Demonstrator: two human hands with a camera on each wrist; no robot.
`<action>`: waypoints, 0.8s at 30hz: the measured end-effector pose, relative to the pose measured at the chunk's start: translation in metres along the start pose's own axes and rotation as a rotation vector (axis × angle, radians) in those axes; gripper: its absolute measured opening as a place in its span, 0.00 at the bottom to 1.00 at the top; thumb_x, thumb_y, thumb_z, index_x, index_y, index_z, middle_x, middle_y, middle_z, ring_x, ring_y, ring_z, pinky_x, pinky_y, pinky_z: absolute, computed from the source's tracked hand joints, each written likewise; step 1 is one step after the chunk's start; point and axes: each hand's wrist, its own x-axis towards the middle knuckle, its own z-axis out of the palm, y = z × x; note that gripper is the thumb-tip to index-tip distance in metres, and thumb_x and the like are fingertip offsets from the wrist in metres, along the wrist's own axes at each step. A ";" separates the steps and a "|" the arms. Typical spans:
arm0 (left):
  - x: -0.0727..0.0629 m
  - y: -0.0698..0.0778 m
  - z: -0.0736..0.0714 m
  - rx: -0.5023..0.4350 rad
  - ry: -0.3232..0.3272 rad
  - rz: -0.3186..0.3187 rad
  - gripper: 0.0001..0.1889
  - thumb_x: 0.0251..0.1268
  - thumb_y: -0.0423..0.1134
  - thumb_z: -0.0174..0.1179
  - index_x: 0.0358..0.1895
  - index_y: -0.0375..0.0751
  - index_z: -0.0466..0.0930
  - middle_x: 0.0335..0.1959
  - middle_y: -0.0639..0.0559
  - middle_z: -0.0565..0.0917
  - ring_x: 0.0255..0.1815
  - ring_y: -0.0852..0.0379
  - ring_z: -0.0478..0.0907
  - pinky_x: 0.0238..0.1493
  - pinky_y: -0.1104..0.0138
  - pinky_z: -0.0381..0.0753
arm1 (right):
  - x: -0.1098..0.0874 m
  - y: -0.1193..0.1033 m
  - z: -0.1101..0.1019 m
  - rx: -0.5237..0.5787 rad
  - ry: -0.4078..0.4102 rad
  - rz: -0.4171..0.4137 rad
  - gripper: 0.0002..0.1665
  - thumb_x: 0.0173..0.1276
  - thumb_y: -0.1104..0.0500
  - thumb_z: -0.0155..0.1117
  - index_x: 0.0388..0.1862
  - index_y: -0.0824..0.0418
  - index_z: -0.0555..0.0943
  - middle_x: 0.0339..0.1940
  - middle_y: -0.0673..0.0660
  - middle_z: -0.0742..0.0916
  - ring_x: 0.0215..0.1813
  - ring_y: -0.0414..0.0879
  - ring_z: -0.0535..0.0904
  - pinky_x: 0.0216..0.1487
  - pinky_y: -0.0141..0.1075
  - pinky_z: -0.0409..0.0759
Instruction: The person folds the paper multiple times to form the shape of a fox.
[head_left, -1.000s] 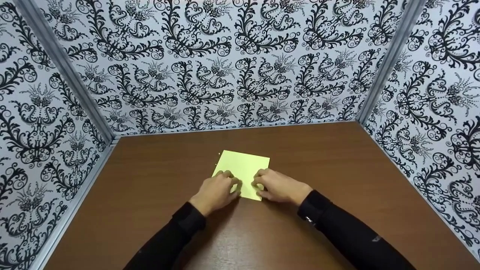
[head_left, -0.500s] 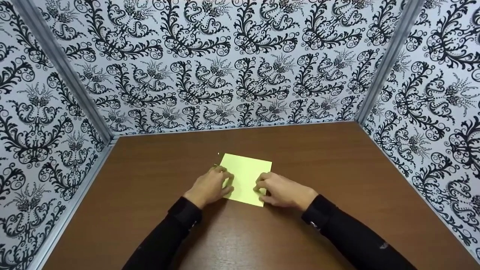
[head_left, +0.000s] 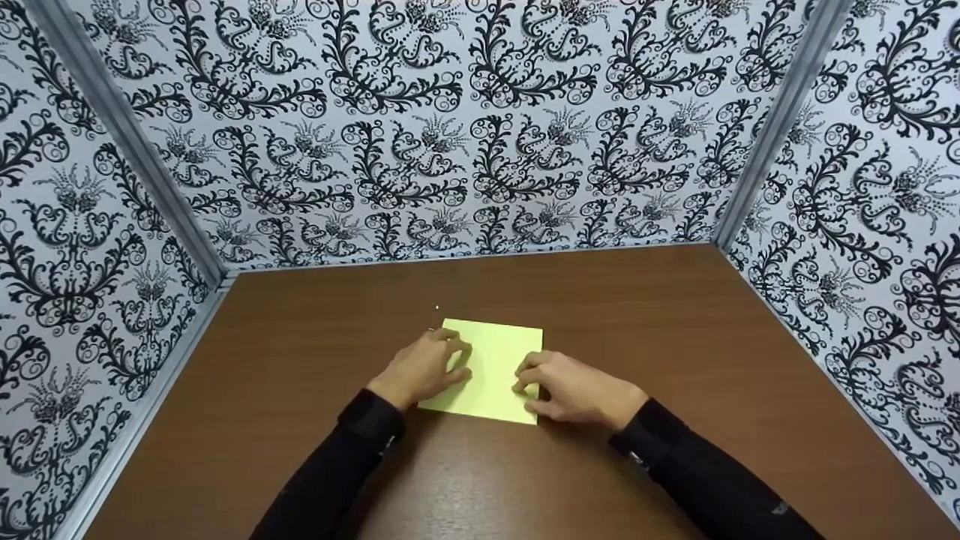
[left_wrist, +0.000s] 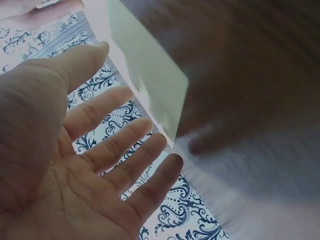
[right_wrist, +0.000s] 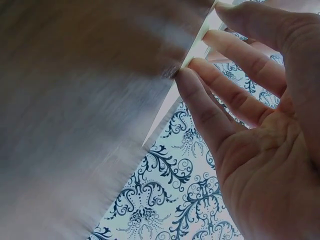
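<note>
A square sheet of pale yellow paper [head_left: 495, 375] lies on the brown table between the two hands. Over its left side rests my left hand [head_left: 420, 366], fingers spread and thumb apart; the left wrist view shows those fingers [left_wrist: 117, 140] nearly straight along the sheet [left_wrist: 155, 75]. On the paper's right edge sit the fingertips of my right hand [head_left: 581, 388]. Seen from the right wrist, its fingers [right_wrist: 225, 95] are loosely extended and touch the sheet, without a pinch. Part of the paper's left edge is hidden under the left hand.
The wooden table [head_left: 315, 315] is bounded by a back wall [head_left: 450, 150] with black and white scroll pattern, and similar walls at both sides. Grey metal posts [head_left: 780, 120] stand in the corners. A tiny white speck [head_left: 437, 307] lies beyond the left hand.
The paper has slid nearer the body and turned slightly, so it lies squarer. My left hand has shifted left, off the middle of the sheet; my right hand moved a little right and nearer.
</note>
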 end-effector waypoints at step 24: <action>-0.007 0.011 -0.002 -0.035 -0.051 -0.060 0.24 0.83 0.45 0.75 0.74 0.40 0.89 0.82 0.35 0.83 0.84 0.30 0.80 0.76 0.37 0.88 | -0.011 -0.005 0.001 0.019 -0.003 0.003 0.13 0.78 0.59 0.82 0.58 0.60 0.96 0.62 0.60 0.93 0.65 0.55 0.92 0.69 0.49 0.92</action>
